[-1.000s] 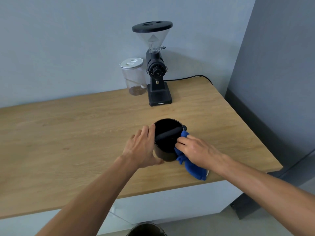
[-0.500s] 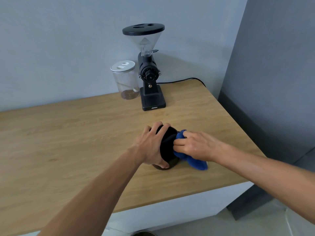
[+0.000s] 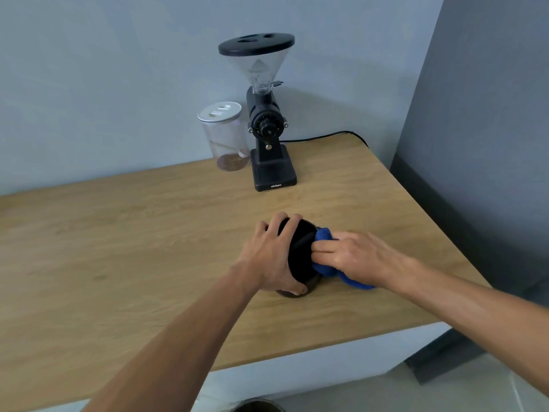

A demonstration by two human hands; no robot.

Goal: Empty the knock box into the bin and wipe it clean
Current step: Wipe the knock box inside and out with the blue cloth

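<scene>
Wooden counter (image 3: pixel 118 248): in front of the grinder (image 3: pixel 267 129), left hand (image 3: pixel 271 257) grips the tilted knock box (image 3: pixel 301 257); right hand (image 3: pixel 353 257) presses a blue cloth (image 3: pixel 323 236) inside.

Knock box (image 3: pixel 300 257) — black, round, tilted on its side with the open mouth facing right; its lower edge rests on the wooden desk (image 3: pixel 148 233) near the front right edge. A dark bar crosses the mouth. Blue cloth (image 3: pixel 323 237) — bunched, pressed against the mouth rim on the right, with a fold trailing down to the desk behind it. Bin (image 3: pixel 258 407) — only a dark rim shows on the floor below the desk's front edge
</scene>
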